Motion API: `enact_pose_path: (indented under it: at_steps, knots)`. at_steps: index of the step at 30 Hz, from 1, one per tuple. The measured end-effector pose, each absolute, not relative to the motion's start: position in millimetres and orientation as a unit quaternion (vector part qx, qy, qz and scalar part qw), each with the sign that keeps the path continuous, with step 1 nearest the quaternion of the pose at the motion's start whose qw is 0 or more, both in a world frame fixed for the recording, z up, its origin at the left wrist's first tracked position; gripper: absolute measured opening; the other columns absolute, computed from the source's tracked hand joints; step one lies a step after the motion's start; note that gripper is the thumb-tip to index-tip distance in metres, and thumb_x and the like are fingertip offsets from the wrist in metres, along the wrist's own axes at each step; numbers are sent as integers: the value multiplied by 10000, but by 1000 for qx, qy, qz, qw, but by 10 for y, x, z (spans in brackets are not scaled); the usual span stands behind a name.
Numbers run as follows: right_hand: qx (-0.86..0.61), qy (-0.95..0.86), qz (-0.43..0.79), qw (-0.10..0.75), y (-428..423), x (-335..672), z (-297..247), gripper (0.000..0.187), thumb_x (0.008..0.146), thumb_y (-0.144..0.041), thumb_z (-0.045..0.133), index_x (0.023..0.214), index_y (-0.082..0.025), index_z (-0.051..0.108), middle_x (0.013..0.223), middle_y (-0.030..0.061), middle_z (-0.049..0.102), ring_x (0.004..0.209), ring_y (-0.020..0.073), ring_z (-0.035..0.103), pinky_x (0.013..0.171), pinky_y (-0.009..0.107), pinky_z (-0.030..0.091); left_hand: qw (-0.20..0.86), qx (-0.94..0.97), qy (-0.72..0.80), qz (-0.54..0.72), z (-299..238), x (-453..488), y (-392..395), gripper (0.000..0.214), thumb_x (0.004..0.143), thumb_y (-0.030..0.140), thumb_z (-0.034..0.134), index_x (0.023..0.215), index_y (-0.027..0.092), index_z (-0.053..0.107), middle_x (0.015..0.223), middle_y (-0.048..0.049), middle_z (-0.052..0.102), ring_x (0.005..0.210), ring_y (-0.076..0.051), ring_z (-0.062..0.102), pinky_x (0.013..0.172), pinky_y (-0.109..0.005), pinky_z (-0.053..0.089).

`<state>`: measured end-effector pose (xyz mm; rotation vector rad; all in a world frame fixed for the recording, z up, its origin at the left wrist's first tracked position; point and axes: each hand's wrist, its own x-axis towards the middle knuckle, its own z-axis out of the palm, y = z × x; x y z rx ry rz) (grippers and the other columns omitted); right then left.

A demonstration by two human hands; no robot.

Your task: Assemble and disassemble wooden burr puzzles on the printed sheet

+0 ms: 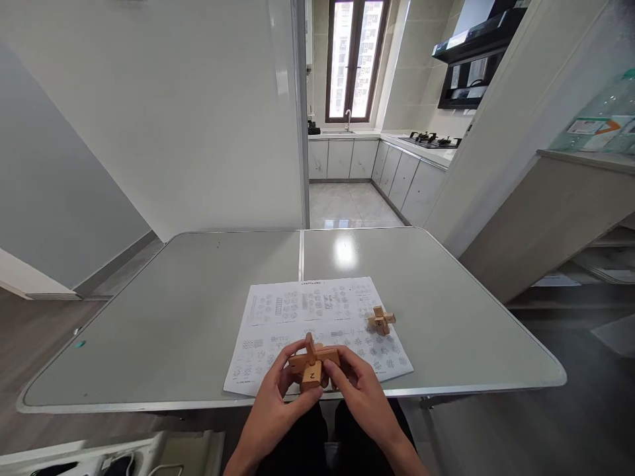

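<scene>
Pale wood: a burr puzzle of crossed wooden bars (312,363) sits in both hands at the near edge of the counter (163,330), just above the lower end of a printed sheet.

Head view. We see the left hand (275,400) gripping the puzzle from the left, its fingers (284,357) curled and clamped on the left-hand bar. The right hand (362,390) meets it from the other side, fingers closed on the right-hand bar. One bar stands upright between the hands; the bar end facing us bears a dark mark like the letter Z.

The printed sheet (317,311) lies flat on the counter, covered in rows of small grey diagrams; the print is too small for us to read. On its right part rests a second, smaller wooden puzzle (381,320), assembled in a cross shape, well apart from the hands and touched by neither.

The counter is grey-green with a metal rim and a seam (301,254) down its middle. Beyond it stands a white wall (198,119); to the right, a kitchen opens with cabinets (397,178), a hob (430,139) and a window (354,59). Dark trousers (317,436) show below the hands.
</scene>
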<state>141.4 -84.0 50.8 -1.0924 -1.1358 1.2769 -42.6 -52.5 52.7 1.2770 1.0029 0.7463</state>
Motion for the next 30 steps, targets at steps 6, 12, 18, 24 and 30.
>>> enact_pose_path:
  at_steps: [6,12,18,24,30]
  knots:
    - [-453,-467,524,549,-890,1400,504,300,984,-507,605,1140,-262,682,1094,61,703,908,227,671,825,346,592,616,589,403,333,520,-451,-541,840,766,466,848,1490,319,448,1464,-116,583,1274,-350,603,1087,-467,502]
    - [-470,-463,505,557,-912,1400,429,262,977,-499,626,1051,-250,661,1019,40,700,854,206,688,785,313,582,599,601,410,335,533,-442,-555,865,778,416,832,1523,357,397,1471,-102,550,1288,-328,594,1098,-445,489]
    - [-463,-494,501,539,-934,1425,450,272,1003,-504,578,1050,-248,659,989,45,700,937,230,694,827,332,580,585,620,412,321,546,-471,-499,889,686,377,886,1481,330,489,1442,-111,575,1320,-360,563,1117,-474,465]
    - [-508,-580,397,498,-858,1511,398,234,1040,-435,511,1060,-261,665,1006,53,728,878,228,695,809,346,563,480,687,455,302,570,-418,-421,881,665,377,895,1454,343,506,1303,-96,653,1138,-323,645,984,-453,548]
    - [-517,-664,325,431,-763,1648,190,180,1046,-276,461,1110,-283,629,976,30,739,861,232,700,734,325,507,367,769,448,270,550,-382,-364,900,696,376,878,1487,344,451,1134,-44,690,923,-250,647,919,-444,543]
